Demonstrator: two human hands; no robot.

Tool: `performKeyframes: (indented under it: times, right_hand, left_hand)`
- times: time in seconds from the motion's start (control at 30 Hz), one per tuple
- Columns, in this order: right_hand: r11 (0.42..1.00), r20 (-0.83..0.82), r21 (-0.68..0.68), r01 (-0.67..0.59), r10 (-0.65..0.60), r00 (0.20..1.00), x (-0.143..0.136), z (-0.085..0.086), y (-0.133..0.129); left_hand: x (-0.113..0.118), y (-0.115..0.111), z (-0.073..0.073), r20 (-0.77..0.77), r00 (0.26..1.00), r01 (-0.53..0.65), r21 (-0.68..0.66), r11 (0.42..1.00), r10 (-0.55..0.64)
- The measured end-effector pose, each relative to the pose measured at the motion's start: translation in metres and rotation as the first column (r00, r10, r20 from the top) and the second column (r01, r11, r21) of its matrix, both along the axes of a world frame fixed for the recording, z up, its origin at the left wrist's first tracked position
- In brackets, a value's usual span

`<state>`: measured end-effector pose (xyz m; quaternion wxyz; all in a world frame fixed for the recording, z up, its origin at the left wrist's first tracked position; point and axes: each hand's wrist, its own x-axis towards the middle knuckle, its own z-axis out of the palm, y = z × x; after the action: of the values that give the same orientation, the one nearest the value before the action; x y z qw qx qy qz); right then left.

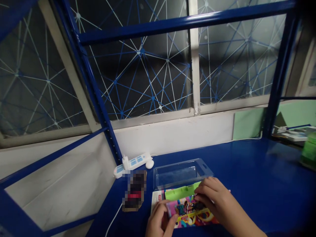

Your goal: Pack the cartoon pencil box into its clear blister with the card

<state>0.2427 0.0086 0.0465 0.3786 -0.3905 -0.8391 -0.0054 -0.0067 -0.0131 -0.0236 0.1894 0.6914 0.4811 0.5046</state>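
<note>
My left hand (pixel 160 219) is closed around the left end of a flat pink panel (pixel 174 209) printed with cartoon figures, its thumb along the lower edge. My right hand (pixel 216 197) bends its fingers over the panel's upper right edge, partly hiding that end. Just behind the panel lies a light green plastic tray (pixel 181 192), partly covered. Beneath both is a brightly printed backing card (pixel 192 222), its white left edge showing. Farther back on the table sits a clear plastic blister shell (pixel 176 174).
A blue table (pixel 247 177) spreads to the right. At the back left are a white power strip (pixel 139 161), a small white rounded object (pixel 149 164) and a pixelated dark object (pixel 135 191) with a white cable (pixel 114 217). Blue frame posts (pixel 108 138) stand before the windows.
</note>
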Motion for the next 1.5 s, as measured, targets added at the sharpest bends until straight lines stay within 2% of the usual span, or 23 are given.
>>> performKeyframes:
  times: [0.17, 0.33, 0.5, 0.63, 0.7, 0.83, 0.97, 1.07, 1.13, 1.23, 1.33, 1.4, 1.5]
  right_hand:
    - [0.999, 0.054, 0.031, 0.03, -0.031, 0.998, 0.005, 0.004, -0.007]
    - [0.998, 0.029, 0.032, 0.046, -0.047, 0.998, 0.011, -0.003, -0.008]
    - [0.999, -0.032, 0.0, 0.053, -0.053, 0.998, 0.03, -0.009, -0.009]
    - [0.991, -0.129, -0.121, 0.063, -0.079, 0.989, 0.056, -0.018, -0.013]
    - [0.974, -0.174, -0.222, 0.037, -0.077, 0.982, 0.071, -0.028, -0.015]
    - [0.929, -0.259, -0.369, 0.005, -0.108, 0.96, 0.095, -0.052, -0.017]
    - [0.896, -0.332, -0.443, 0.006, -0.17, 0.928, 0.106, -0.072, -0.012]
    - [0.845, -0.33, -0.533, -0.048, -0.156, 0.931, 0.109, -0.08, -0.007]
    - [0.811, -0.338, -0.579, -0.086, -0.143, 0.93, 0.109, -0.082, -0.005]
    - [0.812, -0.378, -0.577, -0.087, -0.17, 0.91, 0.105, -0.082, -0.002]
    - [0.815, -0.345, -0.579, 0.01, -0.256, 0.903, 0.098, -0.08, 0.001]
    - [0.814, -0.311, -0.576, 0.068, -0.295, 0.904, 0.095, -0.08, 0.003]
    - [0.83, -0.26, -0.541, 0.138, -0.321, 0.911, 0.091, -0.083, 0.006]
  left_hand:
    - [0.001, -0.001, 0.0, 0.009, 1.0, 0.02, -0.023, 1.0, -0.019]
    - [-0.001, -0.001, 0.001, 0.015, 0.999, 0.049, -0.039, 0.998, -0.048]
    - [0.001, -0.003, 0.006, 0.009, 1.0, 0.02, -0.022, 1.0, -0.02]
    - [-0.001, -0.004, 0.011, -0.04, 0.999, -0.022, 0.044, 0.999, 0.024]
    - [-0.004, -0.005, 0.012, -0.033, 0.999, 0.004, 0.062, 0.998, -0.002]
    - [-0.01, -0.005, 0.006, -0.016, 0.998, 0.055, 0.005, 0.999, -0.054]
    - [-0.009, -0.001, -0.005, -0.016, 1.0, 0.018, -0.023, 1.0, -0.019]
    - [-0.005, 0.003, -0.013, 0.037, 0.999, -0.002, 0.004, 1.0, 0.002]
    - [-0.002, 0.005, -0.016, 0.095, 0.995, -0.024, -0.025, 0.999, 0.026]
    - [0.001, 0.007, -0.013, 0.227, 0.971, -0.041, -0.147, 0.988, 0.074]
    - [0.002, 0.005, -0.006, 0.299, 0.945, -0.057, -0.245, 0.968, 0.132]
    - [0.001, 0.004, -0.005, 0.252, 0.949, -0.12, -0.262, 0.957, 0.188]
    - [-0.003, 0.007, -0.014, 0.061, 0.957, -0.266, -0.193, 0.944, 0.282]
